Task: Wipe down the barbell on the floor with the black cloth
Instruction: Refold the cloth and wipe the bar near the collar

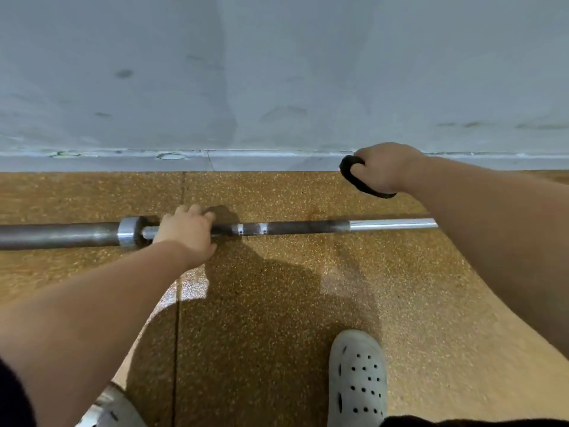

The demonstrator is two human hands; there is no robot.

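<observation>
- Barbell (pixel 301 227): lies on the speckled floor (pixel 277 303), parallel to the wall, collar at left.
- Left hand (pixel 187 232): curled over the shaft beside the collar (a useful brace against rolling).
- Black cloth (pixel 354 177): bunched in the gripping right hand (pixel 385 167), clear of the bar. Best wrapped round the shaft and drawn lengthwise.

We see a metal bar (pixel 301 227): dull and dark through its middle, bright and polished toward 3 o'clock, with a shiny collar (pixel 126 231) at 9. The cloth (pixel 354 177) (up at 2 o'clock) looks soft, matt black. The floor (pixel 277 303) is speckled, grainy, faintly glossy. The wall (pixel 277 72) is matt, scuffed paint, and the shoe (pixel 357 377) is smooth plastic.
</observation>
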